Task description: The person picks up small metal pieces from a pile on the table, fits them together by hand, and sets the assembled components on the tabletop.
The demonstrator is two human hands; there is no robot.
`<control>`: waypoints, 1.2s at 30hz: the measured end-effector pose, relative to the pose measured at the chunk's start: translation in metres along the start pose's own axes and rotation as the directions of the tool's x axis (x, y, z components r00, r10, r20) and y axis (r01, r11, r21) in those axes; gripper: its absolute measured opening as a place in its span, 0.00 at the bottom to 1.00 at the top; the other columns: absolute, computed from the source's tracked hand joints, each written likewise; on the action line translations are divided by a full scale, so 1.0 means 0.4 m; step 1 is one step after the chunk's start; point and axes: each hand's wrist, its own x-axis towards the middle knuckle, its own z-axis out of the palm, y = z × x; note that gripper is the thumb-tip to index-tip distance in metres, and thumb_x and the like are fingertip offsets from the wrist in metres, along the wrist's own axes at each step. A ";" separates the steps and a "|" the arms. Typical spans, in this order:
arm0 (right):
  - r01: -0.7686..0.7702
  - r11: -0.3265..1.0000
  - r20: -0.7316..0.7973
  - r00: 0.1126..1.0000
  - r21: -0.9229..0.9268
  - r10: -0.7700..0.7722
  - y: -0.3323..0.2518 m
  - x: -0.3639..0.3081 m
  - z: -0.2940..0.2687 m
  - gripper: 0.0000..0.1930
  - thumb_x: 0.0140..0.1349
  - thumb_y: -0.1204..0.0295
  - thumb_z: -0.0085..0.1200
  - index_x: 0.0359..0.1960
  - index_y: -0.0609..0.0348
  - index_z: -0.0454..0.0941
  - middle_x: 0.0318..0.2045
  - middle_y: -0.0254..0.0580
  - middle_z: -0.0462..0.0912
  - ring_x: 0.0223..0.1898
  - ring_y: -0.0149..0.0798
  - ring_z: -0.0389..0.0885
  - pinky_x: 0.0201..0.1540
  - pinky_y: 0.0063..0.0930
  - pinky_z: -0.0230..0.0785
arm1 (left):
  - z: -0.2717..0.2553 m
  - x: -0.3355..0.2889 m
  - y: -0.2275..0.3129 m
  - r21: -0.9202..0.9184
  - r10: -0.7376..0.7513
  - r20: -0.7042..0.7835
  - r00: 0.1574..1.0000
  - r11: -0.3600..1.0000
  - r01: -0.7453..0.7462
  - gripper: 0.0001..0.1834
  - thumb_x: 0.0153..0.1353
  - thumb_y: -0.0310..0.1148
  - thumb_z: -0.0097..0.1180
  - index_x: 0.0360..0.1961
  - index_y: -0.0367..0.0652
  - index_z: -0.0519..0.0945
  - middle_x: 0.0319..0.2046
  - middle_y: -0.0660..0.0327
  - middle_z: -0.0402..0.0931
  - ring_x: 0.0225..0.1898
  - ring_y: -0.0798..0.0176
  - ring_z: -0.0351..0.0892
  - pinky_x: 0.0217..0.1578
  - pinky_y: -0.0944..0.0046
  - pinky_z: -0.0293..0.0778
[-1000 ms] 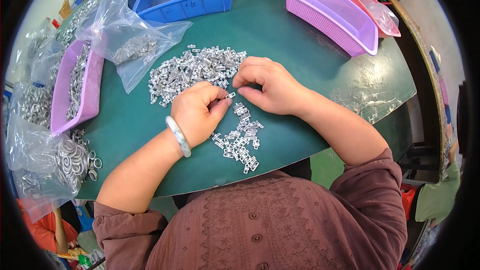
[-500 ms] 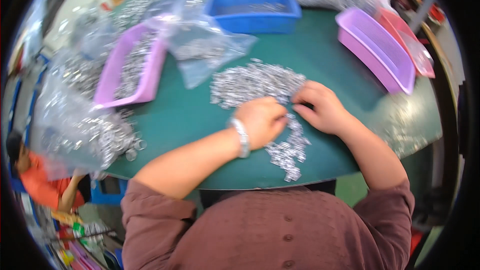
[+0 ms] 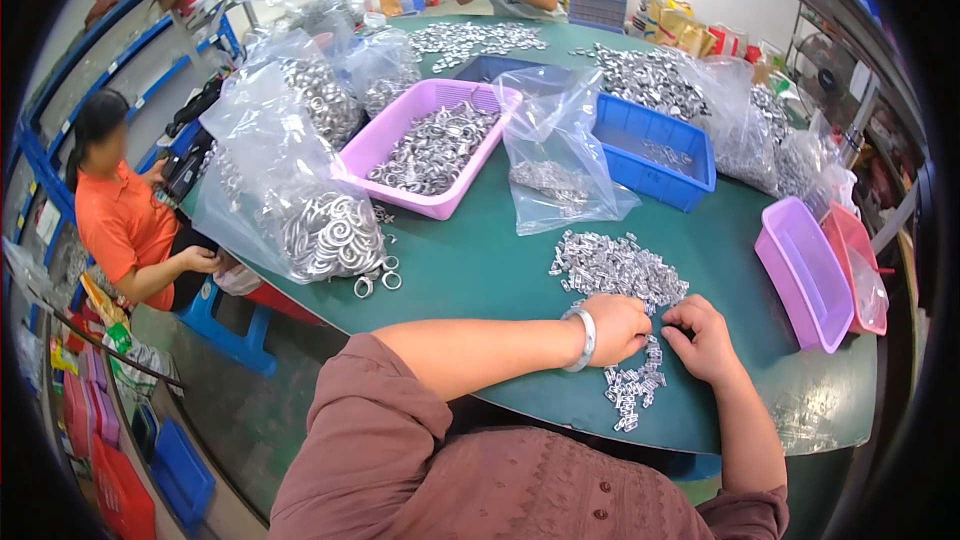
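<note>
Desk (image 3: 480, 270): a round green top filling the middle of the frame, its near edge curving along the lower centre.
Clear bags (image 3: 300, 190): bulging ones at centre left and upper left, packed with silver metal rings; a few loose rings (image 3: 375, 280) lie on the desk just beside the nearest bag.
Pink tray (image 3: 370, 155): upper centre, holding a heap of silver parts.
Blue tray (image 3: 690, 185): right of the pink one, with a slack clear bag (image 3: 560, 175) lying between the two.
Purple bin (image 3: 800, 275): right side of the frame, a red bin (image 3: 850, 240) just beside it at the desk's rim.
Other people: one in an orange shirt (image 3: 120, 225) seated at far left, another at the top edge, hands near a pile of metal parts.
Small metal pieces (image 3: 615, 270): a loose silver pile in the centre right, thinning into a strip that runs down between the hands toward the near edge.
Left hand (image 3: 618, 328): bracelet (image 3: 583, 338) on the wrist, resting palm down on the pieces, fingers curled; it probably pinches a piece, but I cannot tell from here.
Right hand (image 3: 705, 338): just right of the left, fingers bent and touching the pieces; whether it grips one I cannot tell.
</note>
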 end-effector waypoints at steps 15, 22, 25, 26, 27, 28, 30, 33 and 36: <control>-0.041 0.999 0.023 0.999 -0.002 0.041 0.005 -0.002 -0.009 0.08 0.50 0.79 0.62 0.32 0.63 0.79 0.30 0.40 0.75 0.29 0.38 0.77 0.32 0.28 0.70 | 0.003 0.006 0.003 -0.004 -0.006 0.028 1.000 1.000 0.007 0.08 0.58 0.36 0.56 0.36 0.47 0.82 0.33 0.58 0.76 0.39 0.51 0.79 0.40 0.52 0.74; -0.042 0.999 0.021 0.999 0.011 0.041 -0.005 -0.005 -0.008 0.08 0.49 0.80 0.62 0.32 0.63 0.79 0.30 0.41 0.76 0.29 0.38 0.77 0.32 0.28 0.70 | 0.005 0.001 0.005 -0.043 -0.015 0.030 0.999 0.999 0.016 0.07 0.56 0.33 0.55 0.32 0.47 0.82 0.35 0.55 0.78 0.40 0.48 0.79 0.41 0.50 0.74; -0.039 0.999 0.017 0.999 0.019 0.039 -0.004 -0.009 -0.005 0.08 0.49 0.80 0.62 0.32 0.63 0.79 0.30 0.41 0.76 0.30 0.38 0.77 0.32 0.28 0.70 | 0.011 -0.005 0.004 -0.014 0.022 0.003 1.000 1.000 -0.022 0.06 0.58 0.34 0.54 0.34 0.47 0.81 0.32 0.58 0.76 0.38 0.50 0.78 0.39 0.51 0.74; -0.040 0.999 0.009 0.999 0.025 0.040 -0.002 -0.011 -0.004 0.08 0.49 0.80 0.62 0.32 0.63 0.79 0.30 0.41 0.76 0.30 0.38 0.77 0.32 0.28 0.70 | 0.014 -0.005 0.002 -0.016 0.021 0.004 1.000 1.000 -0.021 0.06 0.58 0.34 0.54 0.34 0.47 0.81 0.32 0.58 0.76 0.38 0.50 0.78 0.39 0.51 0.74; -0.044 0.999 0.010 0.999 0.027 0.044 0.000 -0.013 -0.004 0.08 0.49 0.80 0.62 0.32 0.63 0.79 0.30 0.41 0.76 0.30 0.38 0.77 0.32 0.28 0.70 | 0.018 -0.005 0.001 0.000 0.027 0.005 1.000 1.000 -0.027 0.06 0.57 0.33 0.55 0.34 0.48 0.81 0.32 0.58 0.75 0.38 0.50 0.78 0.39 0.51 0.74; -0.010 1.000 0.017 1.000 -0.001 0.010 0.003 -0.012 -0.004 0.08 0.49 0.79 0.62 0.32 0.62 0.79 0.29 0.41 0.76 0.30 0.40 0.77 0.32 0.29 0.70 | 0.023 -0.005 0.001 0.013 0.034 0.008 0.999 0.999 -0.034 0.06 0.57 0.33 0.55 0.34 0.48 0.82 0.32 0.58 0.75 0.38 0.49 0.78 0.38 0.51 0.74; 0.015 0.999 0.025 1.000 -0.048 -0.014 0.008 -0.018 -0.013 0.07 0.50 0.79 0.60 0.32 0.61 0.79 0.29 0.43 0.77 0.31 0.43 0.77 0.34 0.31 0.71 | 0.021 0.000 -0.007 0.006 0.058 0.011 0.998 0.998 -0.058 0.06 0.56 0.32 0.55 0.34 0.49 0.82 0.32 0.58 0.75 0.37 0.49 0.78 0.37 0.51 0.75; 0.111 0.990 0.015 0.994 -0.086 -0.110 0.022 -0.010 -0.014 0.05 0.53 0.79 0.57 0.32 0.60 0.79 0.31 0.45 0.78 0.35 0.49 0.77 0.38 0.36 0.71 | 0.019 0.003 -0.012 0.015 0.098 0.004 0.995 0.995 -0.098 0.08 0.54 0.29 0.55 0.36 0.49 0.83 0.31 0.57 0.75 0.36 0.49 0.78 0.36 0.51 0.75; 0.119 0.991 0.015 0.993 -0.060 -0.118 0.023 0.002 -0.013 0.05 0.55 0.79 0.54 0.34 0.61 0.79 0.32 0.47 0.79 0.39 0.51 0.78 0.43 0.39 0.71 | -0.013 0.002 -0.010 0.008 0.110 0.018 0.994 0.994 -0.110 0.10 0.55 0.27 0.54 0.38 0.47 0.83 0.31 0.55 0.75 0.35 0.48 0.78 0.36 0.52 0.75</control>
